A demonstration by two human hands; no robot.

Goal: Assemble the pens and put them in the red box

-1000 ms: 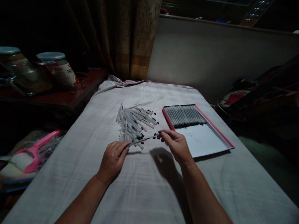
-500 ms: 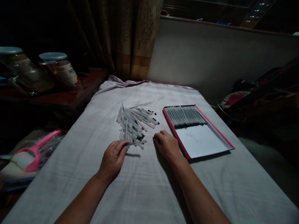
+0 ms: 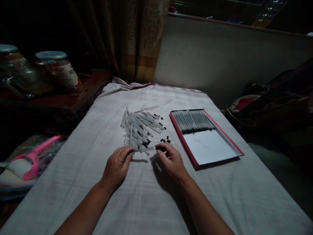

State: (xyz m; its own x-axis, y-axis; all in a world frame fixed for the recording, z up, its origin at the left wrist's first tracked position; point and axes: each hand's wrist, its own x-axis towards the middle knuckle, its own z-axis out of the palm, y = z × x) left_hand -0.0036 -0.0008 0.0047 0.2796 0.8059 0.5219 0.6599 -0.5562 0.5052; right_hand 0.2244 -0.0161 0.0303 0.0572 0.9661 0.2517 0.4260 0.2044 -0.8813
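A loose pile of clear pen tubes (image 3: 140, 128) lies on a pale cloth-covered table (image 3: 156, 195). My left hand (image 3: 117, 165) pinches one clear pen tube (image 3: 143, 149) by its near end, the tube pointing right. My right hand (image 3: 171, 159) sits just right of that tube's tip, fingers curled in a pinch on a small black piece I cannot name. A few small black caps (image 3: 165, 140) lie beside the pile. To the right, a red-edged flat box (image 3: 210, 147) holds a row of finished pens (image 3: 193, 121) at its far end.
Two lidded jars (image 3: 58, 70) stand on a dark wooden shelf at the left. A pink-handled tool (image 3: 36, 155) lies in a bag below it. A curtain (image 3: 137, 39) hangs behind the table, and dark bags (image 3: 274, 94) are at the right.
My right hand dropped from the pen's tip to the cloth among the black caps, then drew back toward the tube's end. The left hand lowered the tube nearer the cloth.
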